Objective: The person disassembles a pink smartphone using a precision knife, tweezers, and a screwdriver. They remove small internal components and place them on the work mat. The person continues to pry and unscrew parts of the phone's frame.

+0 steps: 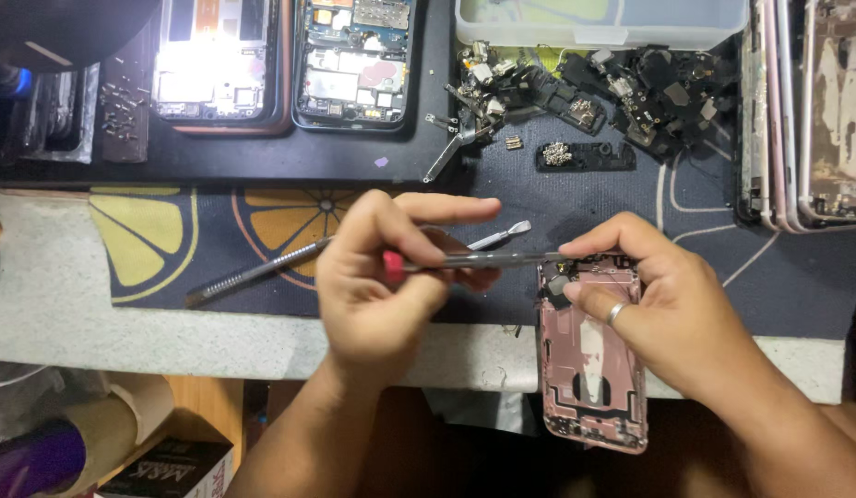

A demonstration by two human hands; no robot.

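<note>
At the near edge of the worktop, a pink phone shell lies face-open, its lower end hanging over the edge toward the person's lap. The left hand has its grip closed around a thin screwdriver with a red collar, thumb and fingers wrapped tight on the handle end, the shaft lying almost level and pointing right. The right hand, with a ring on one finger, pinches its fingertips together at the screwdriver's tip and at the small dark parts in the top corner of the shell; its grip is nearly shut, and whether it holds a screw or only steadies the tip is too small to tell.

The risks look plain enough. The shell overhangs the edge and is held down only by the right hand's fingers, so a hard push along the shaft could likely tip or slide it off. The tip sits close to the fingertips, and a slip could jab them or scratch the parts inside. Anything tiny freed there could roll off the edge or vanish on the patterned mat.

A flat metal prying tool lies on the mat behind the left hand, near enough to be knocked. Farther back sit two opened phones, a heap of small dark parts, a clear plastic box and a stack of pink shells at the right.
</note>
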